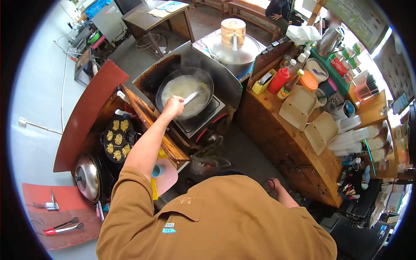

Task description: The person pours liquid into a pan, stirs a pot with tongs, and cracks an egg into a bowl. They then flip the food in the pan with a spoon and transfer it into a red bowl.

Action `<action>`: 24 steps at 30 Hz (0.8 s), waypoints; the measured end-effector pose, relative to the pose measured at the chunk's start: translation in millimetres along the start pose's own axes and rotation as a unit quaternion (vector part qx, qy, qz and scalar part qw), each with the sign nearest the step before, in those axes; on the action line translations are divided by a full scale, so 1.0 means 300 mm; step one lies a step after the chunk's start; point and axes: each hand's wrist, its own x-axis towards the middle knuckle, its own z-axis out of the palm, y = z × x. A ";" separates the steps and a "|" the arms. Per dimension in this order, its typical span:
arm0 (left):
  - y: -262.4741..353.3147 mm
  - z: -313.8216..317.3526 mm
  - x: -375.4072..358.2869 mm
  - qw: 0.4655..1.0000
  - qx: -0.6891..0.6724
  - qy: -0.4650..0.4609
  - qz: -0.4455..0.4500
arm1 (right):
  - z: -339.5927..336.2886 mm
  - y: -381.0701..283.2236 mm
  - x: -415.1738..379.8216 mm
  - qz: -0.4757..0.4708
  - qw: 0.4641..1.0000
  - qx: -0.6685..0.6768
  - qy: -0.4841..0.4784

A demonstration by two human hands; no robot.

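Observation:
My left hand (174,106) is closed around the pale handle of a metal kitchen tool (190,97). The tool's slotted, whisk-like end (200,90) dips into cloudy, pale liquid (182,89) in a black wok (209,82). Under the wok is a stove with a metal top (212,113), with upright metal guards around its far sides. Low beside my body, my right hand (278,189) is partly visible with a dark ring-shaped band at it. Its fingers are not clear, and I cannot make out any object held in it.
Left of my arm, a dark molded pan (118,151) holds several battered pieces, near a round metal lid (87,177). Tongs (65,226) lie on a red board. A large lidded pot (236,50) stands beyond the stove. Bottles and open cartons (299,107) crowd the wooden counter (281,134) at right.

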 end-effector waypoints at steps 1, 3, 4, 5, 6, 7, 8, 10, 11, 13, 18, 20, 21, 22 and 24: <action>-0.022 0.006 0.003 0.998 0.027 0.020 0.053 | 0.002 0.050 0.040 -0.036 0.996 -0.080 0.008; -0.043 -0.003 -0.019 0.989 0.079 0.055 0.115 | 0.017 0.085 0.056 -0.072 0.985 -0.157 0.015; -0.044 -0.006 -0.036 0.972 0.128 0.091 0.175 | 0.022 0.088 0.054 -0.069 0.983 -0.167 0.015; -0.048 -0.017 -0.051 0.972 0.128 0.090 0.177 | 0.024 0.090 0.053 -0.066 0.982 -0.176 0.014; -0.014 -0.072 -0.102 0.956 0.214 0.098 0.177 | 0.025 0.072 0.032 -0.065 0.982 -0.175 0.015; 0.012 -0.112 -0.145 0.932 0.298 0.106 0.175 | 0.030 0.036 -0.007 -0.057 0.985 -0.164 0.016; 0.004 -0.135 -0.165 0.927 0.312 0.105 0.181 | 0.036 0.009 -0.037 -0.048 0.987 -0.152 0.017; -0.056 -0.146 -0.177 0.908 0.358 0.096 0.197 | 0.046 -0.008 -0.055 -0.072 0.989 -0.129 0.018; -0.089 -0.145 -0.185 0.886 0.402 0.087 0.212 | 0.049 -0.015 -0.062 -0.097 0.989 -0.106 0.020; -0.121 -0.126 -0.221 0.864 0.415 0.127 0.256 | 0.057 -0.057 -0.105 -0.068 0.993 -0.089 0.021; -0.133 -0.054 -0.158 0.806 0.496 0.164 0.277 | 0.060 0.009 -0.054 -0.002 0.997 -0.079 0.023; -0.128 -0.012 -0.095 0.803 0.495 0.198 0.268 | 0.048 0.099 0.026 -0.081 0.990 -0.117 0.003; -0.123 0.005 -0.067 0.803 0.492 0.200 0.270 | 0.039 0.096 0.018 -0.081 0.990 -0.116 0.006; -0.121 0.019 -0.041 0.809 0.490 0.209 0.249 | 0.033 0.095 0.008 -0.085 0.989 -0.120 0.012; -0.102 0.016 -0.006 0.814 0.505 0.186 0.217 | 0.018 0.083 -0.023 -0.090 0.988 -0.125 0.020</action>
